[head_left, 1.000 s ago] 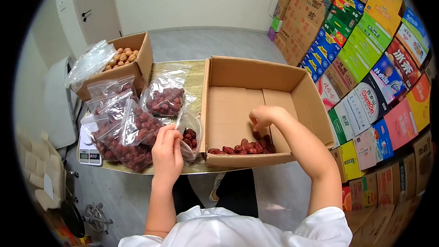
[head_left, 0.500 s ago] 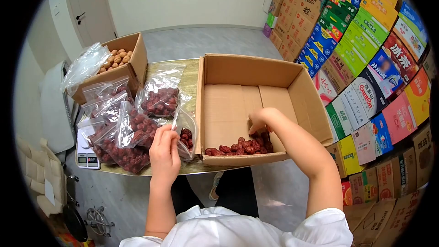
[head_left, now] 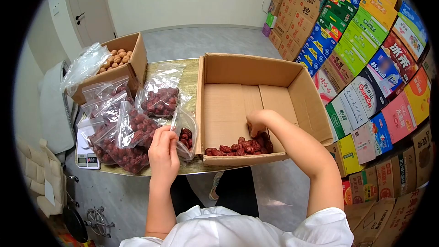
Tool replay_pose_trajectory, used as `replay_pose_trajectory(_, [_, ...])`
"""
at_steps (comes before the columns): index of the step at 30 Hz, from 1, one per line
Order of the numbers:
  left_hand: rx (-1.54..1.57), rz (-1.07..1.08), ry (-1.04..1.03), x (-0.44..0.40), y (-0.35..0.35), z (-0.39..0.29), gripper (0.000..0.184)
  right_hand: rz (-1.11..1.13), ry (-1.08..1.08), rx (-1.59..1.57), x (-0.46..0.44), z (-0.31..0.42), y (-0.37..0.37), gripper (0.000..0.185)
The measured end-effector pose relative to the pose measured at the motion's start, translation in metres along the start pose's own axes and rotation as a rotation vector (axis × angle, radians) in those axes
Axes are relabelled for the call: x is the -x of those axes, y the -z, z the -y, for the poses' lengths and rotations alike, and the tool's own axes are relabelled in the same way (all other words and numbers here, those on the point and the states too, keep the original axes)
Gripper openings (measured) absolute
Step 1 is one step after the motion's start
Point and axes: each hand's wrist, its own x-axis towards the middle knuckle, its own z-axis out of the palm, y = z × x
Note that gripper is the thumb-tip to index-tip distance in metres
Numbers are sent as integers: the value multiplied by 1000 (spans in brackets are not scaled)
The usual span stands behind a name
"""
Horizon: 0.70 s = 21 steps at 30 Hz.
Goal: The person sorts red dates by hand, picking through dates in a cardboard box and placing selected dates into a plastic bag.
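My left hand (head_left: 163, 153) pinches the rim of a clear zip bag (head_left: 184, 121), which stands at the table's front edge with some dried red dates (head_left: 186, 137) inside. Inside the large cardboard box (head_left: 249, 69), my right hand (head_left: 261, 121) is closed, its curled fingers on dried red dates at the back of the pile (head_left: 238, 147) along the near wall. My hand hides part of what it grips. Left of my left hand lie several filled bags of dates (head_left: 132, 130), and another filled bag (head_left: 160, 100) sits just behind.
A smaller box (head_left: 137, 59) of walnuts (head_left: 120, 58) with loose plastic bags (head_left: 84, 68) stands at the back left. A kitchen scale (head_left: 88, 160) is partly under the date bags. Stacked cartons (head_left: 361, 64) line the right side; a chair (head_left: 39, 178) is at left.
My right hand has shifted very slightly down over the dates, its fingers curling in more. My left hand and the bag stay nearly still.
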Motion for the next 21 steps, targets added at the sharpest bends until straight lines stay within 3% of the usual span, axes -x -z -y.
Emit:
replay_pose_trajectory(6, [0,11,8,-1,1,-1,10,6,85,67,-7,0,-5,38])
replay_pose_trajectory(15, [39,38,53,-1,5,-4,11,75,-74,-92,27,7,18,21])
replay_pose_trajectory(18, [40,35,44,-2,4,-4,11,-36,-153,56,41,10,24,18])
replay_pose_trajectory(21, [29,39,27,-2,5,-4,9,15,-202,156,44,10,21,17])
